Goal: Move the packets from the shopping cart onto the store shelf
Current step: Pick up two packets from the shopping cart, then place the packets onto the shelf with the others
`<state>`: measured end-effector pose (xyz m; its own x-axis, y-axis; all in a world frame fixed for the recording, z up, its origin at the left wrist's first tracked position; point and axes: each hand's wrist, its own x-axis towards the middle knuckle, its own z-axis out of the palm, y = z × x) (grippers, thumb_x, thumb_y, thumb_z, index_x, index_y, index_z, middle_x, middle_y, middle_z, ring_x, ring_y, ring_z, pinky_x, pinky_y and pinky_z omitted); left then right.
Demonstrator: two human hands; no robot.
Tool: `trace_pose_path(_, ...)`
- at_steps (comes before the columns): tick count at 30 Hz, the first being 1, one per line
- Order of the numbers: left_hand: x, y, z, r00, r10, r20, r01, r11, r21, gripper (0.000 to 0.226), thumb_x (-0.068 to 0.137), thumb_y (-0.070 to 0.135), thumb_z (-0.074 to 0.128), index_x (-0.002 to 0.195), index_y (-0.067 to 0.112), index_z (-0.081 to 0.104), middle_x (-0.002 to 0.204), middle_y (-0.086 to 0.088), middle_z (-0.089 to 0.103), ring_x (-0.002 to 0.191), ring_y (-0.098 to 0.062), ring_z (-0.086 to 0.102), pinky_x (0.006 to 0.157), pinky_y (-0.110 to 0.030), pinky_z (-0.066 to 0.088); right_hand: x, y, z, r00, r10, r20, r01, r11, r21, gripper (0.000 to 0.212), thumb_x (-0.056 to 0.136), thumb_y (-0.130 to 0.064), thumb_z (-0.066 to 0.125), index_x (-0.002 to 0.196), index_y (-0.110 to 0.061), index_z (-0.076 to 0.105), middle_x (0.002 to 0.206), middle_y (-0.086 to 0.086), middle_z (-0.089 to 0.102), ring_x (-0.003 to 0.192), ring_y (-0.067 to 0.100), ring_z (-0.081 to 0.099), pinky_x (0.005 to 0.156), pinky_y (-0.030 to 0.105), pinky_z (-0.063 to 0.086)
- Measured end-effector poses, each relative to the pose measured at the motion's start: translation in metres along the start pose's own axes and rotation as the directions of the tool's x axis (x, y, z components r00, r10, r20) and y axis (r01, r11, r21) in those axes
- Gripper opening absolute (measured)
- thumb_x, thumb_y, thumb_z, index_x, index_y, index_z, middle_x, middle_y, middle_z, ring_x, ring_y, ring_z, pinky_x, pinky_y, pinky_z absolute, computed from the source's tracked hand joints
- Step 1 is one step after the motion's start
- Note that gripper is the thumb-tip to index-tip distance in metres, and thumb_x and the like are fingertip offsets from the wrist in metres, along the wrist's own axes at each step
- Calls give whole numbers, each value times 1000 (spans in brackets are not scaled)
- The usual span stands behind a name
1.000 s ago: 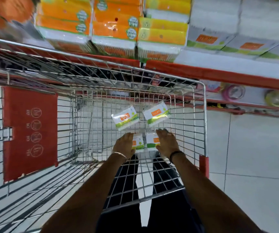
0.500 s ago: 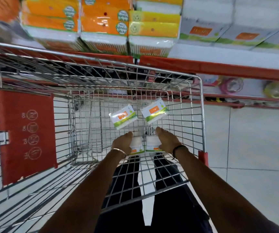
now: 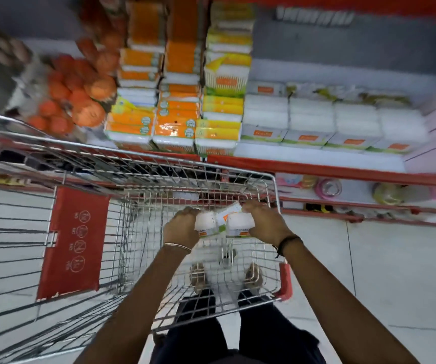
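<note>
My left hand (image 3: 181, 227) grips a white packet (image 3: 205, 223) with orange and green print. My right hand (image 3: 262, 223) grips a second white packet (image 3: 239, 224) beside it. Both packets are held side by side above the wire shopping cart (image 3: 276, 195), near its far right corner. A further packet (image 3: 228, 212) shows partly behind the two held ones; whether it lies in the cart or is held I cannot tell. The store shelf (image 3: 303, 168) with a red front edge runs beyond the cart, holding rows of matching white packets (image 3: 308, 122).
Orange and yellow tissue packs (image 3: 177, 122) are stacked on the shelf's left part, with orange bagged goods (image 3: 80, 101) further left. A red child-seat flap (image 3: 76, 243) hangs in the cart. A lower shelf (image 3: 369, 206) holds small items. White tiled floor (image 3: 395, 271) lies to the right.
Both hands closed on two packets at the cart's bottom and lifted them up toward the cart's rim. My view tilted up, showing more of the shelf.
</note>
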<state>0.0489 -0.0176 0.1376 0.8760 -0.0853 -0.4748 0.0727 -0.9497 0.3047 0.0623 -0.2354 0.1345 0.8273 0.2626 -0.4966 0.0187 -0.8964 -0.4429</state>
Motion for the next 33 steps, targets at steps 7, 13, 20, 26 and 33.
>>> trace_pose_path(7, -7, 59, -75, 982, 111, -152, -108, 994, 32, 56, 80, 6, 61, 131, 22, 47, 135, -4, 52, 117, -31, 54, 83, -47, 55, -28, -10, -98, 986, -49, -160, 50, 999, 2, 47, 67, 1, 70, 108, -13, 52, 118, 7, 55, 108, 28, 55, 73, 32, 44)
trace_pose_path(13, -7, 112, -122, 937, 216, -273, -209, 976, 55, 56, 79, 4, 60, 131, 21, 48, 133, -3, 54, 118, -30, 54, 85, -47, 55, -45, 3, -166, 965, -52, -257, 43, 998, -39, 47, 72, 2, 68, 112, -13, 50, 123, 6, 51, 115, 26, 49, 81, 40, 48)
trace_pose_path(20, 15, 165, -141, 898, 294, -327, -280, 956, 90, 58, 79, 3, 61, 132, 19, 45, 135, -2, 51, 124, -26, 48, 89, -43, 52, -37, 34, -209, 930, 2, -368, -23, 998, -51, 48, 68, 10, 65, 109, -13, 52, 122, 4, 53, 112, 25, 53, 84, 38, 52)
trace_pose_path(26, 51, 189, -121, 886, 333, -323, -313, 943, 115, 64, 77, -9, 55, 134, 18, 42, 137, -2, 47, 130, -22, 40, 90, -40, 52, -14, 53, -200, 918, 56, -393, -80, 996, -46, 50, 71, 7, 67, 115, -11, 51, 125, 7, 51, 114, 27, 51, 85, 37, 51)
trace_pose_path(33, 82, 185, -94, 885, 340, -319, -316, 940, 126, 65, 74, -15, 53, 133, 11, 44, 135, -8, 48, 127, -27, 41, 98, -37, 47, 9, 62, -178, 928, 21, -371, -74, 989, -130, 56, 76, 6, 66, 126, -10, 46, 127, 9, 44, 114, 28, 48, 83, 41, 53)
